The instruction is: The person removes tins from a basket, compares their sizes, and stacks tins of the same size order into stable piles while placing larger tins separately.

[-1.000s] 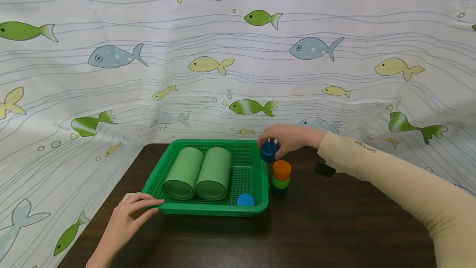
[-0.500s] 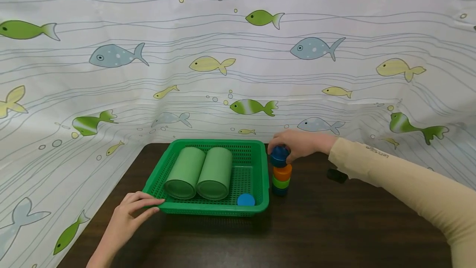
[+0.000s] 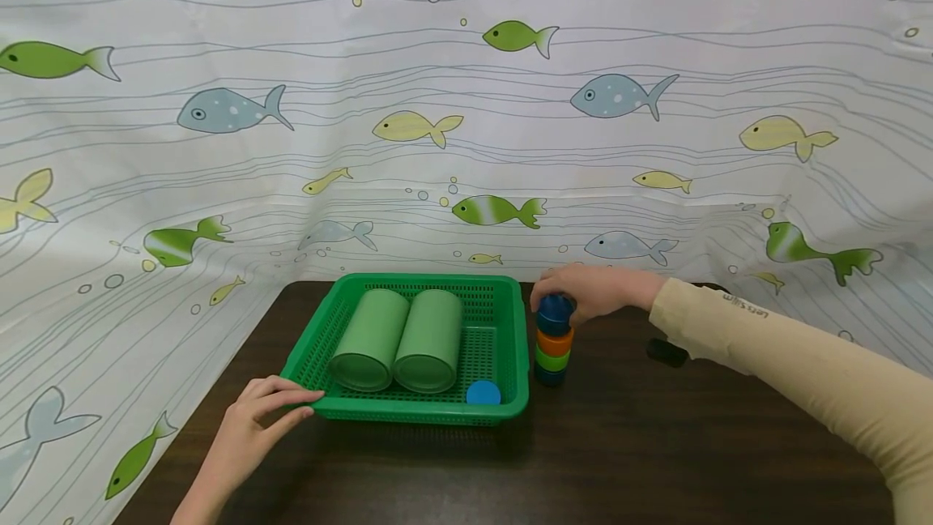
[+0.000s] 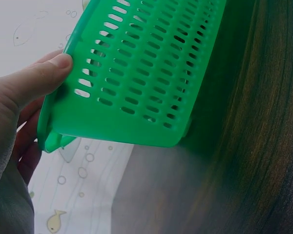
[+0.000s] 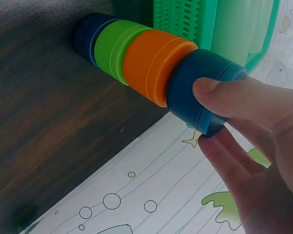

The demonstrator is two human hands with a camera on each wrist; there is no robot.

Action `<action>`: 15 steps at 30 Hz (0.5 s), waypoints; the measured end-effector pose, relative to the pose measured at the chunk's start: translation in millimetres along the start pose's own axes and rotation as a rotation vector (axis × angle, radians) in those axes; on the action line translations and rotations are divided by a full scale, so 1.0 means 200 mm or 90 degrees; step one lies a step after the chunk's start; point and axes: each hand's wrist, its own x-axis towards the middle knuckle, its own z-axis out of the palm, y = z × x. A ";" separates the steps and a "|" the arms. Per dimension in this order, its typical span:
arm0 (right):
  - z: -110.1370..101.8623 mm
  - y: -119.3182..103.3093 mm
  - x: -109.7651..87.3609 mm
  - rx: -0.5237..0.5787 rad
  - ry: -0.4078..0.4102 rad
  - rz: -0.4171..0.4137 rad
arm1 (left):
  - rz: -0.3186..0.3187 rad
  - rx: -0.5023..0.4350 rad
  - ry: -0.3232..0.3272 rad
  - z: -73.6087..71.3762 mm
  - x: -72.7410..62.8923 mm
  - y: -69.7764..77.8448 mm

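Observation:
My left hand (image 3: 251, 420) pinches the front left corner rim of a green slotted plastic basket (image 3: 408, 411). In the left wrist view the thumb (image 4: 53, 69) lies on the outside and the fingers curl behind the rim. With thumb and fingers, my right hand (image 3: 601, 292) grips a dark blue cup-like cylinder (image 5: 190, 92) on top of an upright stack. Below it come an orange cylinder (image 5: 156, 63), a lime green one (image 5: 118, 48) and a navy one (image 5: 90, 36) on the table. The stack stands just right of the basket.
Two large pale green cylinders (image 3: 370, 339) lie side by side in the basket. A round blue piece (image 3: 483, 393) sits at its front right corner. Behind the dark wooden table (image 3: 656, 444) hangs a fish-patterned sheet (image 3: 510, 144). A small black object (image 3: 666, 352) shows beneath the right forearm.
My right hand has carried the dark blue cylinder right from the basket's edge onto the orange one. The pale green cylinders have shifted slightly right. My left hand has stayed put.

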 end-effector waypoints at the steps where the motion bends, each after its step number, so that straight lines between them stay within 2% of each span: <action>1: 0.00 0.00 0.00 0.002 -0.001 0.002 | 0.002 -0.002 0.001 0.00 0.00 0.00; 7: 0.00 -0.01 -0.02 0.009 0.000 0.005 | 0.028 -0.020 0.017 0.00 0.00 0.01; 15: 0.01 -0.01 -0.02 0.011 0.006 -0.003 | 0.004 -0.002 0.003 0.00 0.00 0.00</action>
